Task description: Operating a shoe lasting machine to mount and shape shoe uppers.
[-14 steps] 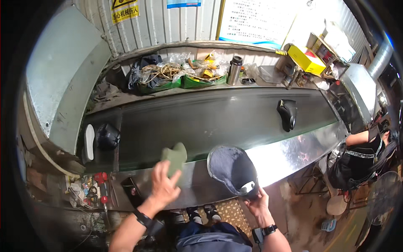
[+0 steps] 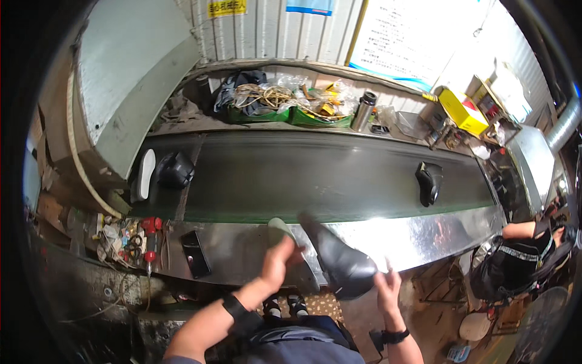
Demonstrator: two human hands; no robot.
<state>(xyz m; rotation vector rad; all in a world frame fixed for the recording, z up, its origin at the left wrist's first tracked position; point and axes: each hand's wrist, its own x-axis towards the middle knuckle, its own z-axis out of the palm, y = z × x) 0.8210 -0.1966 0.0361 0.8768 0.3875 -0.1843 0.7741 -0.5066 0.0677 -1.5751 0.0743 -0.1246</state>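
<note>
My left hand (image 2: 280,259) is closed around a pale green insole (image 2: 280,229), gripping its lower end so the rounded tip sticks up over the steel ledge (image 2: 424,238). My right hand (image 2: 388,290) cups the rear of a black shoe (image 2: 339,259), fingers wrapped on it from below; the shoe tilts with one end pointing up and left, just beside the insole, though I cannot tell whether the two touch.

On the corrugated metal wall (image 2: 267,30) behind the line, a yellow rectangular sign (image 2: 227,7) hangs at the top, a small blue-edged label (image 2: 309,6) to its right, and a large white notice board (image 2: 412,39) with a blue lower border farther right. Below them sit two green trays (image 2: 291,115) heaped with cord and clear plastic bags, then a steel flask (image 2: 364,111), and a yellow box (image 2: 464,112) on the right shelf.

The dark conveyor belt (image 2: 303,176) runs across in front of me. Another black shoe (image 2: 429,182) lies on it to the right; at its left end are a white sole (image 2: 144,175) and a black shoe upper (image 2: 176,170) side by side. A black phone (image 2: 195,253) lies flat on the ledge near red-handled tools (image 2: 148,233). Another person (image 2: 521,258) sits at the far right.
</note>
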